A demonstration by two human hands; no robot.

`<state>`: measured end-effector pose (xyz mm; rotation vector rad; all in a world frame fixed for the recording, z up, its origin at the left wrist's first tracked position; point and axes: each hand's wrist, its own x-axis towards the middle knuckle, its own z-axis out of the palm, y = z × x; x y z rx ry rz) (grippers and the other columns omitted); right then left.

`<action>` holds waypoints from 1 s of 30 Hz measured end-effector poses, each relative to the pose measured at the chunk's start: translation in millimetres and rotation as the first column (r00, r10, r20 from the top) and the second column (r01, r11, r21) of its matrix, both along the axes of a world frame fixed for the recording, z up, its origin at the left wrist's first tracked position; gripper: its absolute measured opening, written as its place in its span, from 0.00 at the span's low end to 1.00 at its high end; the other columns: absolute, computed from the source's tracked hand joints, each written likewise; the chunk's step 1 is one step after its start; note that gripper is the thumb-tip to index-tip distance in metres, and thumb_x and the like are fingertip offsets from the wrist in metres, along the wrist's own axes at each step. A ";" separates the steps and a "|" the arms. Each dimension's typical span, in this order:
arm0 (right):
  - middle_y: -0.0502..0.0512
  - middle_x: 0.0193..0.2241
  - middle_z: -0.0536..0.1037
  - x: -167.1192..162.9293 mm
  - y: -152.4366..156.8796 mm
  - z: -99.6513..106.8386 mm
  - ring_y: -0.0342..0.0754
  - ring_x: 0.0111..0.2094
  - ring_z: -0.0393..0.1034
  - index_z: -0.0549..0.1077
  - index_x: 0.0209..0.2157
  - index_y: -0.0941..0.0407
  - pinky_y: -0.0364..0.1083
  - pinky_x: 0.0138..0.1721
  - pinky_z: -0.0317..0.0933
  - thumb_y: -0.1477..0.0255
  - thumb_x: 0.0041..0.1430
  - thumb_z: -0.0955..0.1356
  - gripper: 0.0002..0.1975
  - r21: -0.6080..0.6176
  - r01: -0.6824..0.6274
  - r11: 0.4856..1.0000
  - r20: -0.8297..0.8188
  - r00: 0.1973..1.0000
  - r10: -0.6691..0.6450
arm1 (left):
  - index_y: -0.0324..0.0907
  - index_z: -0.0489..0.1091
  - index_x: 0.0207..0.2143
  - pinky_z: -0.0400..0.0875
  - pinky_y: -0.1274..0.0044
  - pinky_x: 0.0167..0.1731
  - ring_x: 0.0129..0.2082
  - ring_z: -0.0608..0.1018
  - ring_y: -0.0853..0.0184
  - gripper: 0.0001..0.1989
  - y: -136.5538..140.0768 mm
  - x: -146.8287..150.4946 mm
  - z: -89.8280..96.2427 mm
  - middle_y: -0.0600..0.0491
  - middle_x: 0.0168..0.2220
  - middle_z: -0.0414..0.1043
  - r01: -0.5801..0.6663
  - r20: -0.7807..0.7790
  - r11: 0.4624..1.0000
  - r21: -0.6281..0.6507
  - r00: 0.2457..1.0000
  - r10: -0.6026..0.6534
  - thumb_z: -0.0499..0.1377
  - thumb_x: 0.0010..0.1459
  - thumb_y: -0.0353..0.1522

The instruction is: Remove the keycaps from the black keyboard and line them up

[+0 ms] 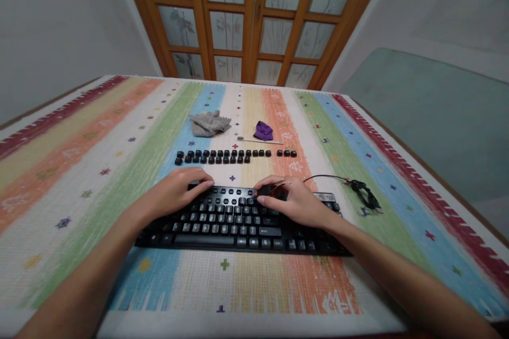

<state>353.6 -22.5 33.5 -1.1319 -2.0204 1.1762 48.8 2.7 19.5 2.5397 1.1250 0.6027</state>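
Note:
A black computer keyboard (210, 240) lies on the table in front of me, its upper rows partly stripped of keycaps. My left hand (183, 188) grips its far left edge, thumb on top and the other fingers mostly hidden. In my right hand (292, 198), over the upper right of the board, thumb and fingers pinch a small black keycap puller (264, 189) with thin wire. Its tip is close to the keys beside the bare sockets. Beyond the board, loose black keycaps (226, 153) stand in two rows, with several more to the right.
Past the keycaps lie a crumpled grey cloth (209, 124), a purple cloth (263, 131) and a thin brush (260, 141). The bundled keyboard cable (365, 194) rests on the right. A striped tablecloth (139, 169) covers the table; a pale green chair back or board (433, 100) stands beyond its right edge.

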 end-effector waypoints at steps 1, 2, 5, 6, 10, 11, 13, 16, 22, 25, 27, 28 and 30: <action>0.55 0.37 0.82 -1.0 -1.2 -0.8 0.46 0.31 0.73 0.78 0.41 0.55 0.47 0.33 0.66 0.66 0.61 0.70 0.10 0.012 0.003 1.000 0.008 1.000 -0.003 | 0.45 0.75 0.38 0.72 0.72 0.40 0.36 0.79 0.65 0.13 -1.3 -1.5 -1.6 0.53 0.37 0.80 0.001 -0.012 1.000 -0.006 1.000 -0.001 0.53 0.68 0.37; 0.55 0.38 0.82 -1.9 -2.3 -1.5 0.46 0.32 0.74 0.78 0.41 0.55 0.47 0.34 0.67 0.67 0.61 0.70 0.09 0.026 0.011 1.000 0.011 1.000 -0.011 | 0.44 0.76 0.38 0.72 0.71 0.41 0.37 0.79 0.64 0.12 -2.4 -2.3 -2.8 0.52 0.37 0.80 0.008 -0.022 1.000 -0.011 1.000 -0.009 0.53 0.68 0.37; 0.55 0.38 0.82 -4.4 -5.0 -2.3 0.47 0.32 0.75 0.79 0.40 0.55 0.48 0.35 0.68 0.66 0.61 0.70 0.09 0.056 0.024 0.998 0.025 0.999 -0.026 | 0.44 0.76 0.38 0.72 0.70 0.42 0.38 0.79 0.63 0.12 -4.8 -1.5 -5.0 0.51 0.37 0.79 0.034 -0.026 0.999 -0.001 0.999 -0.034 0.53 0.68 0.35; 0.55 0.38 0.83 -5.4 -5.8 -2.0 0.47 0.32 0.76 0.79 0.40 0.55 0.48 0.35 0.68 0.66 0.61 0.70 0.09 0.064 0.023 0.998 0.036 0.999 -0.025 | 0.44 0.76 0.38 0.72 0.70 0.42 0.37 0.79 0.63 0.13 -5.4 -0.7 -5.4 0.50 0.37 0.79 0.037 -0.027 0.999 0.011 0.999 -0.036 0.53 0.68 0.35; 0.56 0.41 0.83 -10.1 -7.5 1.7 0.48 0.34 0.77 0.80 0.39 0.55 0.48 0.37 0.69 0.65 0.63 0.70 0.09 0.120 -0.002 0.993 0.100 0.995 -0.010 | 0.43 0.76 0.37 0.72 0.71 0.41 0.37 0.78 0.64 0.14 -7.1 1.4 -6.8 0.50 0.36 0.78 0.042 -0.042 0.998 0.050 0.998 -0.040 0.52 0.69 0.35; 0.56 0.41 0.83 -11.3 -7.5 2.6 0.48 0.35 0.78 0.80 0.38 0.55 0.48 0.38 0.69 0.65 0.63 0.69 0.09 0.138 -0.011 0.990 0.110 0.994 -0.004 | 0.43 0.76 0.37 0.71 0.71 0.41 0.37 0.78 0.64 0.14 -7.3 1.5 -7.0 0.50 0.36 0.78 0.043 -0.044 0.998 0.049 0.998 -0.041 0.52 0.69 0.35; 0.56 0.41 0.83 -13.3 -6.9 4.0 0.49 0.36 0.78 0.80 0.37 0.56 0.49 0.39 0.70 0.67 0.63 0.70 0.08 0.165 -0.025 0.986 0.115 0.993 0.006 | 0.42 0.77 0.38 0.71 0.71 0.42 0.37 0.78 0.64 0.14 -7.7 1.4 -7.0 0.49 0.37 0.78 0.040 -0.054 0.999 0.033 0.998 -0.039 0.51 0.69 0.35; 0.58 0.42 0.83 -15.7 -5.5 5.0 0.49 0.38 0.78 0.79 0.34 0.57 0.48 0.41 0.70 0.68 0.62 0.69 0.08 0.191 -0.050 0.980 0.126 0.992 0.026 | 0.41 0.77 0.38 0.70 0.70 0.44 0.39 0.78 0.62 0.16 -8.1 1.6 -6.4 0.47 0.38 0.78 0.024 -0.073 1.000 -0.014 0.997 -0.025 0.51 0.69 0.36; 0.58 0.38 0.83 -22.1 -2.1 6.7 0.50 0.37 0.78 0.78 0.34 0.57 0.49 0.40 0.70 0.68 0.63 0.69 0.08 0.256 -0.097 0.962 0.179 0.982 0.051 | 0.41 0.78 0.38 0.69 0.69 0.45 0.39 0.77 0.62 0.16 -7.9 2.5 -6.8 0.47 0.39 0.78 0.005 -0.058 0.999 -0.052 0.998 -0.008 0.52 0.67 0.36; 0.58 0.37 0.83 -23.8 1.3 5.5 0.50 0.36 0.78 0.78 0.33 0.57 0.49 0.40 0.69 0.69 0.62 0.69 0.08 0.273 -0.106 0.956 0.170 0.984 0.061 | 0.41 0.79 0.38 0.69 0.69 0.45 0.40 0.78 0.62 0.16 -7.5 2.5 -7.5 0.46 0.40 0.78 0.001 -0.066 0.999 -0.049 0.998 -0.005 0.52 0.67 0.36; 0.58 0.36 0.83 -23.7 3.8 4.1 0.50 0.36 0.78 0.78 0.32 0.57 0.49 0.40 0.69 0.69 0.62 0.69 0.07 0.262 -0.110 0.959 0.171 0.983 0.066 | 0.40 0.78 0.38 0.69 0.70 0.45 0.39 0.78 0.62 0.16 -7.2 2.4 -7.6 0.46 0.40 0.78 0.004 -0.075 0.999 -0.037 0.997 -0.007 0.51 0.67 0.36; 0.58 0.36 0.83 -23.6 4.9 3.6 0.50 0.36 0.78 0.77 0.33 0.57 0.49 0.40 0.69 0.69 0.62 0.69 0.07 0.252 -0.115 0.961 0.173 0.982 0.072 | 0.40 0.78 0.38 0.70 0.70 0.44 0.39 0.78 0.62 0.16 -7.1 2.4 -7.6 0.46 0.39 0.78 0.007 -0.078 1.000 -0.028 0.997 -0.009 0.51 0.67 0.36; 0.57 0.36 0.83 -23.7 6.1 3.5 0.49 0.36 0.77 0.77 0.34 0.57 0.48 0.39 0.69 0.69 0.62 0.69 0.07 0.240 -0.126 0.963 0.191 0.978 0.080 | 0.40 0.78 0.38 0.70 0.70 0.44 0.39 0.78 0.63 0.16 -6.9 2.4 -7.4 0.47 0.39 0.78 0.013 -0.078 1.000 -0.011 0.997 -0.014 0.51 0.68 0.36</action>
